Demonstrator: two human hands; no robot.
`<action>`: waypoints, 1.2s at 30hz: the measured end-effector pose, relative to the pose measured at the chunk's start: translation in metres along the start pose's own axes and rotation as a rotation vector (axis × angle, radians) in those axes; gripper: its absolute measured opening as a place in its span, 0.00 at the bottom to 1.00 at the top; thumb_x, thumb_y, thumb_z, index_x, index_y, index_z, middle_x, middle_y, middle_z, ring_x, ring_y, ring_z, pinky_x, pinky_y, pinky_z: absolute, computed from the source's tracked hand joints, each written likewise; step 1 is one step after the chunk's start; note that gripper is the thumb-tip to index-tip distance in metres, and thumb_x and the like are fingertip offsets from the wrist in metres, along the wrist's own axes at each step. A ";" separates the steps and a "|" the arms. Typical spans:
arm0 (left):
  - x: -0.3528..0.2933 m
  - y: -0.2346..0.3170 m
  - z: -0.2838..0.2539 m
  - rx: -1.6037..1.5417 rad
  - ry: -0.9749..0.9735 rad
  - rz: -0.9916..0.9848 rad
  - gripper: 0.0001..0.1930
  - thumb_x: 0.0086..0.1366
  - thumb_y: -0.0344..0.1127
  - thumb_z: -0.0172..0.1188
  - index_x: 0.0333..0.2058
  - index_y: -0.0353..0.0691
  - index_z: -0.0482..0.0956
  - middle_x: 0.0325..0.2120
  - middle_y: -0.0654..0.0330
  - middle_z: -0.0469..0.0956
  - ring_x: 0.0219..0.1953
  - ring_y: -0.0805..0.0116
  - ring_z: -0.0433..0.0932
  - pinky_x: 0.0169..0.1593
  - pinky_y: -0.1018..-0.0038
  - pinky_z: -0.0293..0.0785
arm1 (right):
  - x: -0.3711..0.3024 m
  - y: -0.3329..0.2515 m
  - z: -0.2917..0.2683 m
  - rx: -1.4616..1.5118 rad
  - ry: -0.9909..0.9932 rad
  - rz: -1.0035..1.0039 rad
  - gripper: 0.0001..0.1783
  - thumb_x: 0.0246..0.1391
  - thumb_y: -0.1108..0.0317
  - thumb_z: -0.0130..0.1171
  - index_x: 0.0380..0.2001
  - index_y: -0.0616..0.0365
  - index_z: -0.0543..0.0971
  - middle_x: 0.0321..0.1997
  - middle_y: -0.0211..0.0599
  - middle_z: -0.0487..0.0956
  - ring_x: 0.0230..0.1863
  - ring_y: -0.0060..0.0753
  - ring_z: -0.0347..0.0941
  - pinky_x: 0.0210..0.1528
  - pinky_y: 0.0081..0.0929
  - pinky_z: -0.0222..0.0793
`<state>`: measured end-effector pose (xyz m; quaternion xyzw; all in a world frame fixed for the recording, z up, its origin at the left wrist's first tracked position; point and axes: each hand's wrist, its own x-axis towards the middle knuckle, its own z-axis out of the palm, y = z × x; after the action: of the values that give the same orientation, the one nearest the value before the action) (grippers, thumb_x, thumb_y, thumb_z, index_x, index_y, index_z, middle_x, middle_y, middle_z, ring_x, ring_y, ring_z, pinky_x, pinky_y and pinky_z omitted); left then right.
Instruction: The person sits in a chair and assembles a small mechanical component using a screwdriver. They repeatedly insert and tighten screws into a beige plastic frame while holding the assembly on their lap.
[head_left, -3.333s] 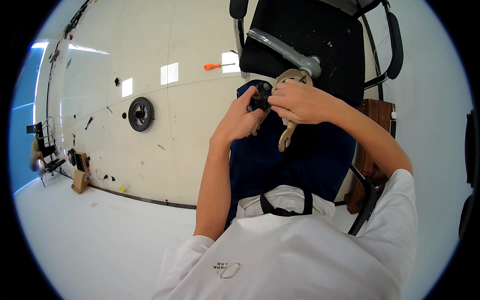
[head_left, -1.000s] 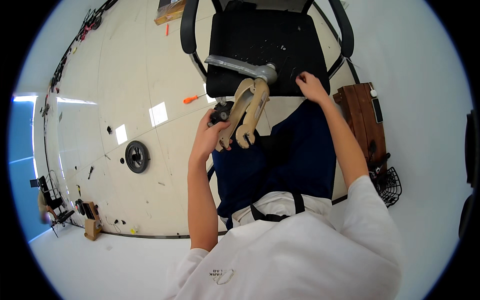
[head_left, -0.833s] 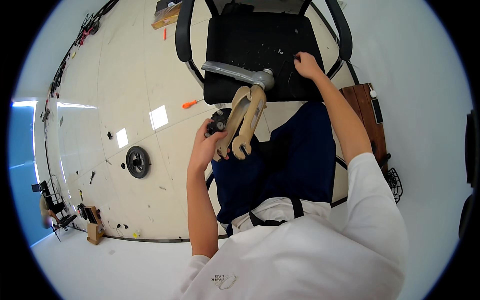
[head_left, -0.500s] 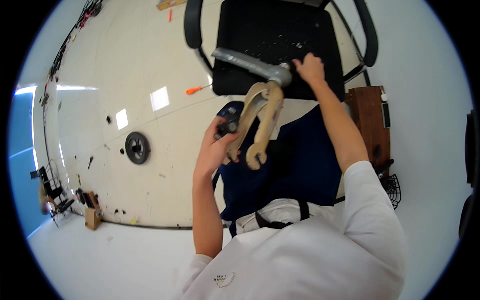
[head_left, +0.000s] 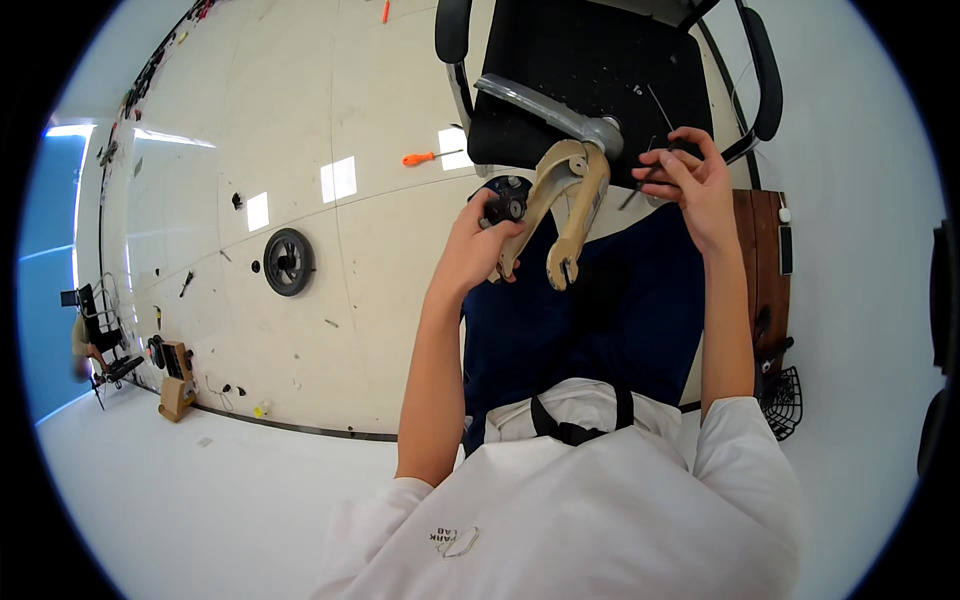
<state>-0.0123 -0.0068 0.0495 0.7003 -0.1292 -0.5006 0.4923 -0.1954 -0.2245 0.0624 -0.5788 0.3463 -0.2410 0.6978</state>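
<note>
Head view, and here's the fork [head_left: 586,205], its long axis running from the tube [head_left: 540,105] at its top, on the seat [head_left: 590,50], down towards the body, legs over the trousers [head_left: 630,280]. Left hand [head_left: 472,242] is the nearer one, right at the fork's left leg, fingers curled snugly round that leg and the black part [head_left: 508,203] beside it. Right hand [head_left: 702,190], off to the fork's right, clear of it, half-open, thin dark rods [head_left: 661,109] caught loosely among its fingers, splayed at different angles.

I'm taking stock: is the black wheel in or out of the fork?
Out: the wheel lies on the floor, apart from the fork.
</note>
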 end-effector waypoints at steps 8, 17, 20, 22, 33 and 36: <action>0.002 -0.006 -0.002 -0.007 -0.019 0.043 0.17 0.59 0.28 0.59 0.47 0.34 0.70 0.25 0.52 0.77 0.19 0.63 0.79 0.17 0.69 0.75 | -0.014 -0.006 0.079 -0.115 -0.209 -0.177 0.11 0.64 0.75 0.54 0.47 0.65 0.69 0.36 0.47 0.83 0.38 0.31 0.83 0.39 0.22 0.81; 0.004 -0.013 -0.004 -0.002 -0.020 0.051 0.21 0.59 0.29 0.60 0.51 0.33 0.69 0.31 0.49 0.77 0.19 0.63 0.78 0.18 0.68 0.76 | 0.009 -0.038 0.090 -0.376 -0.278 -0.413 0.07 0.61 0.70 0.61 0.39 0.61 0.78 0.25 0.31 0.80 0.27 0.16 0.74 0.31 0.18 0.69; 0.005 -0.014 -0.005 -0.011 -0.030 0.050 0.21 0.58 0.29 0.59 0.51 0.33 0.69 0.32 0.49 0.76 0.19 0.63 0.78 0.18 0.68 0.76 | 0.016 -0.041 0.090 -0.662 -0.517 -0.449 0.06 0.57 0.71 0.63 0.36 0.61 0.79 0.29 0.33 0.80 0.30 0.24 0.74 0.35 0.24 0.70; 0.006 -0.014 -0.005 -0.015 -0.030 0.055 0.19 0.59 0.28 0.59 0.49 0.34 0.70 0.30 0.51 0.76 0.19 0.63 0.78 0.18 0.69 0.75 | 0.016 -0.029 0.093 -0.802 -0.739 -0.422 0.05 0.55 0.72 0.63 0.34 0.62 0.79 0.28 0.37 0.79 0.30 0.29 0.75 0.35 0.26 0.70; 0.004 -0.009 -0.006 -0.005 -0.049 0.060 0.15 0.58 0.26 0.57 0.45 0.35 0.71 0.28 0.55 0.74 0.19 0.64 0.78 0.17 0.70 0.75 | 0.030 0.001 0.093 -0.851 -0.848 -0.534 0.07 0.46 0.76 0.67 0.30 0.61 0.79 0.32 0.37 0.80 0.41 0.41 0.76 0.45 0.35 0.72; 0.002 -0.007 -0.005 -0.004 -0.050 0.050 0.15 0.58 0.26 0.58 0.45 0.35 0.71 0.27 0.55 0.74 0.19 0.65 0.78 0.16 0.70 0.74 | 0.035 0.001 0.094 -0.847 -0.885 -0.516 0.07 0.44 0.77 0.68 0.28 0.60 0.80 0.32 0.37 0.80 0.41 0.40 0.76 0.46 0.35 0.72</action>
<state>-0.0090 -0.0018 0.0427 0.6832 -0.1581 -0.5055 0.5027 -0.1014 -0.1899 0.0630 -0.9117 -0.0581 0.0170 0.4063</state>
